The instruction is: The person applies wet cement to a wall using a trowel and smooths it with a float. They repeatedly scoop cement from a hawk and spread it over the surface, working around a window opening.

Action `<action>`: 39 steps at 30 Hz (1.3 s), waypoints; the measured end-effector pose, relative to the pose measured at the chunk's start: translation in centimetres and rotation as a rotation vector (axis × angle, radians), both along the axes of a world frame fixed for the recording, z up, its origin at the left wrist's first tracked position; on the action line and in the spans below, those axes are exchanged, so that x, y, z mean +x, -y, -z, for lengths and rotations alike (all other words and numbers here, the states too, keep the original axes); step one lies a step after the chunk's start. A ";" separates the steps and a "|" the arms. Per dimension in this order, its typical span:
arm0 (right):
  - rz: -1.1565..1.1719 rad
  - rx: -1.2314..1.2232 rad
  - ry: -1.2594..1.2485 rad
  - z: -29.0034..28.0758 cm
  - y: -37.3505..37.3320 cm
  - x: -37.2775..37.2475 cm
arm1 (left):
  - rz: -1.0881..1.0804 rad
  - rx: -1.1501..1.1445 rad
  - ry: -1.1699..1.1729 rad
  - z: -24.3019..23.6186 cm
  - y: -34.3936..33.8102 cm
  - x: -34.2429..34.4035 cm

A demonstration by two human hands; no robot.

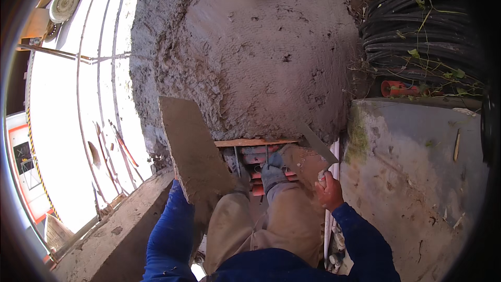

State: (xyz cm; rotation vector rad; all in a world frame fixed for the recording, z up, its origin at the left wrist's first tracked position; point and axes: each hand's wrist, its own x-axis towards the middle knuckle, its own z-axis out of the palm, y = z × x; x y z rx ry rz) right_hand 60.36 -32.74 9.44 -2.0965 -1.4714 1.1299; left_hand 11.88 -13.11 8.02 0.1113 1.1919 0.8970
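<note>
Wet grey concrete [276, 57] spreads in front of me, rough on its left side and smoother in the middle. My left hand [177, 181] grips a long, flat, cement-coated board [193, 149] tilted up left of my legs; most of that hand is hidden behind it. In my right hand [329, 193], fingers wrapped round its handle, is a plastering trowel [319, 143]. The trowel's blade points forward and left, near the concrete's front right edge. A thin wooden strip [255, 142] runs along the concrete's near edge, just beyond my feet.
Orange pipes [255, 159] and upright metal bars lie by my feet. A white pipe [327, 235] runs along my right, beside a stained concrete slab [407, 172]. Coiled black cable [422, 31] is piled at the far right. A concrete ledge [115, 235] borders my left.
</note>
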 end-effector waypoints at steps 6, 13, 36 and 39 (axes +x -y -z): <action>-0.357 0.218 -0.073 -3.1 -5.5 -8.0 | 0.080 0.012 0.053 2.1 -2.3 -1.0; -0.775 0.325 -0.050 -5.9 -14.8 -16.7 | 0.140 0.010 0.083 3.4 -2.3 -4.5; 0.149 -0.116 -0.276 3.8 -24.0 -21.8 | 0.398 0.025 0.348 13.8 16.3 -0.7; 0.127 -0.131 -0.271 3.0 -21.4 -21.9 | 0.613 0.236 0.022 16.6 18.5 0.9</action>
